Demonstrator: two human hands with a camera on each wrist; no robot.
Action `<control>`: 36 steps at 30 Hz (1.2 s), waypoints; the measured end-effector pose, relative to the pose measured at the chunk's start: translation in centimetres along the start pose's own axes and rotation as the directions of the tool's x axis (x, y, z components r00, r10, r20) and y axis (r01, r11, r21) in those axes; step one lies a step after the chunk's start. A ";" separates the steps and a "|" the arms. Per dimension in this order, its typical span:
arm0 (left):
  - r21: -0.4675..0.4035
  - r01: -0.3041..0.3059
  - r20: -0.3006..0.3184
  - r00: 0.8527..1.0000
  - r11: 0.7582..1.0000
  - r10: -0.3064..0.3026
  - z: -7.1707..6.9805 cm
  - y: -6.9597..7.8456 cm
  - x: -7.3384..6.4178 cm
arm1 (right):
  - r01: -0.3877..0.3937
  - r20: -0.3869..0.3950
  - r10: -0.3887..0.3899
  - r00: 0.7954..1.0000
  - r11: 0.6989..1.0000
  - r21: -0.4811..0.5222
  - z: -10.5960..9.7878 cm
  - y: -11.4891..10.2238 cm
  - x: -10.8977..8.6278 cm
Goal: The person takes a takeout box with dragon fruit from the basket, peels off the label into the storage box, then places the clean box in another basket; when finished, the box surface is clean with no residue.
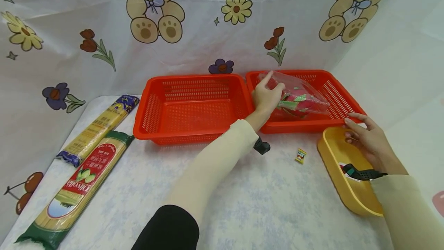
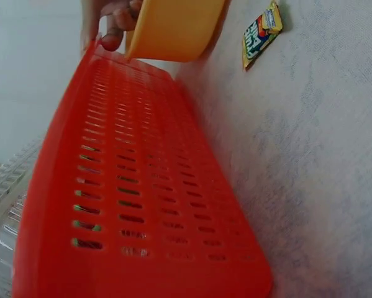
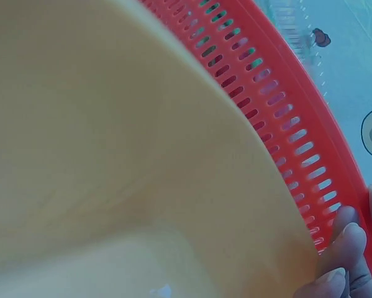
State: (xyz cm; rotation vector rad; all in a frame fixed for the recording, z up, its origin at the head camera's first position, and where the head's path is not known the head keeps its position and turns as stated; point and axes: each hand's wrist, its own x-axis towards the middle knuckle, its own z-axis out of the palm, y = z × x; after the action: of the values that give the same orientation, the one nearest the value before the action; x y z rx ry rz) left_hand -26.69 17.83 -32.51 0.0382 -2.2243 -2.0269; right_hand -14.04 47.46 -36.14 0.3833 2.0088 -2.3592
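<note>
In the head view, my left hand holds the left end of a clear plastic box with ridged edges. Pink and green contents, resembling dragon fruit, show through it. The box sits tilted in the right red basket. My right hand pinches that basket's front right rim between thumb and fingers; the right wrist view shows the fingertips against the slotted wall. Beneath this hand stands a yellow tray, close to the basket. The left hand is out of sight in its own wrist view.
A second red basket stands to the left, against the first. Two noodle packs, one blue-ended and one green-ended, lie at the table's left. A small yellow-green packet lies before the right basket. A patterned cloth hangs behind.
</note>
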 end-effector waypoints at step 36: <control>0.643 0.010 0.300 0.916 0.766 -0.264 3.2 -0.9 -0.2 | 0.016 -0.043 -0.019 0.999 0.997 -0.077 0.1 0.4 0.2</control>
State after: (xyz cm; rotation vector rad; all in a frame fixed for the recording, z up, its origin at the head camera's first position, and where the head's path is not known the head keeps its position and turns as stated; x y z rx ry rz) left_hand -26.94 20.88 -33.72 -0.1349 -3.1476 -1.3054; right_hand -14.18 47.33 -36.55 0.4205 2.1228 -2.2948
